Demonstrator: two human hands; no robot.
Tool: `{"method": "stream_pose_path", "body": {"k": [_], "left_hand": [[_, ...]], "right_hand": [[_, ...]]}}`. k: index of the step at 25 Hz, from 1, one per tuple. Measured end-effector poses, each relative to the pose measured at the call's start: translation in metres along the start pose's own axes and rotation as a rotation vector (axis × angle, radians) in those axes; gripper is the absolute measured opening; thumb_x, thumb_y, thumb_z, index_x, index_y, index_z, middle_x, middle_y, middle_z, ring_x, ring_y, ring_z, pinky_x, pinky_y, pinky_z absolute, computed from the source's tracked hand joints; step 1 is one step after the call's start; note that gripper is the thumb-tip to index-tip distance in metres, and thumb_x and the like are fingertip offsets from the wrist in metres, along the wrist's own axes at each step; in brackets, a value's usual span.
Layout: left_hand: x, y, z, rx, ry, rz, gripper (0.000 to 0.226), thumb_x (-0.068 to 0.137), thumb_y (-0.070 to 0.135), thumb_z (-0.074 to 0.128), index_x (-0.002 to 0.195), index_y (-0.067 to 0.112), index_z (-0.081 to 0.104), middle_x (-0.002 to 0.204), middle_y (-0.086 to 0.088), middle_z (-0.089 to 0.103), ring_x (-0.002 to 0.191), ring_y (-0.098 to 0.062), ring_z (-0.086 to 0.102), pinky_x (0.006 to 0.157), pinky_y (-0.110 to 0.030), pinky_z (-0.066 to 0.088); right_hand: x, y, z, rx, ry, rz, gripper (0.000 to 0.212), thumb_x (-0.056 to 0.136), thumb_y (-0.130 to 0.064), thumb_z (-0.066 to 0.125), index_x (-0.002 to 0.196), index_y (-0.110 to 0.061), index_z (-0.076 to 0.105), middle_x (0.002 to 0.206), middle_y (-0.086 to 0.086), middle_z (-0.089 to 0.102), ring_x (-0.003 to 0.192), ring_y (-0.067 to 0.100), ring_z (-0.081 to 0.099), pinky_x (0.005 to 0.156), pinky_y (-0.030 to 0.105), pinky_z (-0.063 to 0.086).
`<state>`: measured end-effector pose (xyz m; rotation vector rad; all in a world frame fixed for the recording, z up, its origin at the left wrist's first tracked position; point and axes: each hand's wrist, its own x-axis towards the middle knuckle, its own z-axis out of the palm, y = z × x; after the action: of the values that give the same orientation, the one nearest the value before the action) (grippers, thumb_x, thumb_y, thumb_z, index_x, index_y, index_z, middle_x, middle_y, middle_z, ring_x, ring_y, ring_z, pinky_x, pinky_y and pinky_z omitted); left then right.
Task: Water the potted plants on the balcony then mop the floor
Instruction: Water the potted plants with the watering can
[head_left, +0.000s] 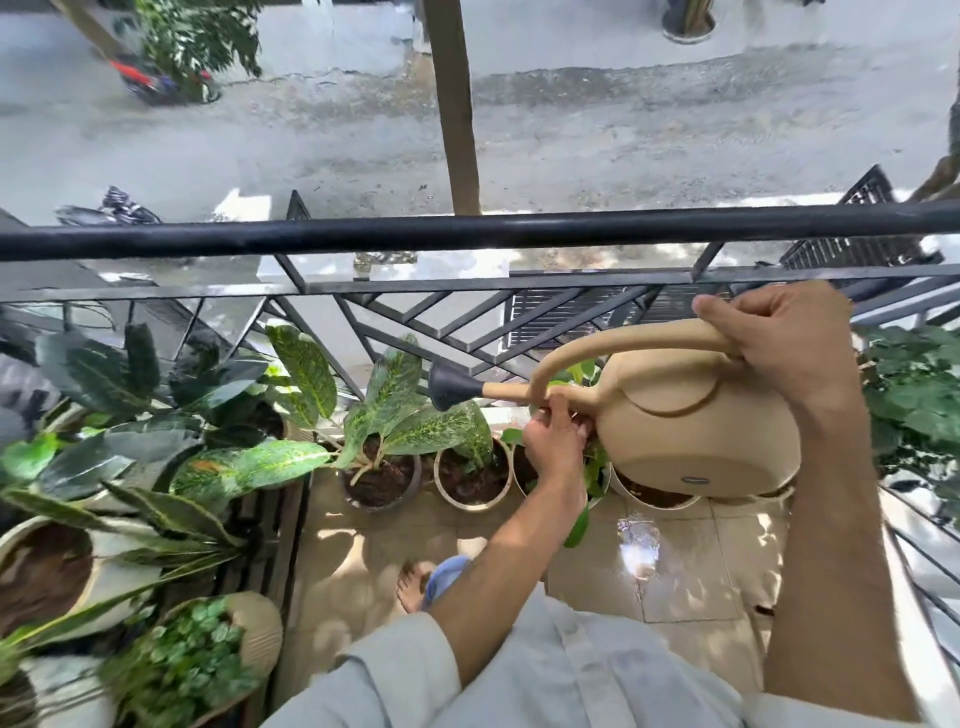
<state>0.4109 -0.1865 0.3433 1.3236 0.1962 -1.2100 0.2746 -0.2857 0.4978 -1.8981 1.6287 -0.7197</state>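
A beige watering can (691, 421) with a black rose head (449, 387) hangs over the balcony floor, spout pointing left. My right hand (784, 345) grips its arched handle from above. My left hand (556, 441) is closed around the base of the spout. Under the spout stand round pots: a grey one with speckled green leaves (379, 486) and a cream one (470, 480) to its right. Two more cream pots are partly hidden behind my left hand and the can. No water is visible coming out of the rose.
A black metal railing (467, 231) runs across in front, the street far below. Big leafy potted plants (130, 457) crowd a wooden rack at left; a bush (914, 395) stands at right. A wet patch (639, 551) shines on the beige tiles. My foot (415, 584) stands below.
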Motion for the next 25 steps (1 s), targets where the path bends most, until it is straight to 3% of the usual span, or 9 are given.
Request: {"method": "stream_pose_path", "body": {"k": [2,5,8,13,20,25], "left_hand": [[0.003,-0.004,0.001,0.039,0.0,-0.003,0.032,0.089,0.044,0.074,0.085,0.015,0.061,0.046,0.012,0.047,0.041,-0.002,0.038,0.046,-0.018,0.04],[0.008,-0.01,-0.002,0.008,0.025,-0.013,0.027,0.096,0.036,0.072,0.085,0.014,0.061,0.047,0.012,0.051,0.041,-0.001,0.043,0.051,-0.019,0.047],[0.007,-0.013,-0.003,-0.037,0.024,-0.019,0.029,0.089,0.037,0.078,0.086,0.012,0.064,0.05,0.01,0.057,0.046,0.0,0.052,0.065,-0.022,0.058],[0.008,-0.015,-0.006,-0.03,0.082,-0.019,0.027,0.096,0.029,0.073,0.077,0.015,0.06,0.048,0.009,0.048,0.043,-0.003,0.042,0.056,-0.019,0.053],[0.012,-0.014,-0.011,-0.022,0.114,-0.003,0.025,0.098,0.027,0.07,0.08,0.012,0.062,0.049,0.01,0.053,0.047,-0.002,0.049,0.063,-0.021,0.058],[0.019,-0.014,-0.017,-0.055,0.136,0.009,0.022,0.098,0.027,0.071,0.091,0.006,0.067,0.069,-0.001,0.067,0.06,-0.005,0.064,0.077,-0.028,0.063]], "right_hand": [[0.001,0.005,0.0,0.011,0.009,-0.002,0.047,0.087,-0.043,0.075,0.052,-0.013,0.068,0.051,0.018,0.059,0.051,0.02,0.05,0.059,0.036,0.047],[0.001,0.009,0.002,0.044,-0.019,0.016,0.047,0.087,-0.041,0.076,0.05,-0.015,0.066,0.044,0.005,0.052,0.05,0.02,0.048,0.059,0.029,0.038],[0.002,0.012,0.002,0.042,-0.032,0.007,0.047,0.088,-0.04,0.076,0.052,-0.011,0.067,0.051,0.018,0.057,0.052,0.019,0.048,0.059,0.03,0.037],[0.002,0.007,0.008,0.061,-0.076,0.019,0.046,0.087,-0.039,0.076,0.053,-0.008,0.07,0.058,0.028,0.06,0.05,0.016,0.046,0.061,0.031,0.038],[0.007,0.006,0.015,0.075,-0.097,0.004,0.045,0.088,-0.039,0.077,0.054,-0.009,0.07,0.057,0.026,0.06,0.05,0.015,0.043,0.06,0.03,0.036],[0.013,0.006,0.025,0.056,-0.123,0.003,0.048,0.088,-0.044,0.075,0.052,-0.014,0.067,0.042,0.001,0.05,0.042,0.008,0.039,0.056,0.029,0.035]]}}
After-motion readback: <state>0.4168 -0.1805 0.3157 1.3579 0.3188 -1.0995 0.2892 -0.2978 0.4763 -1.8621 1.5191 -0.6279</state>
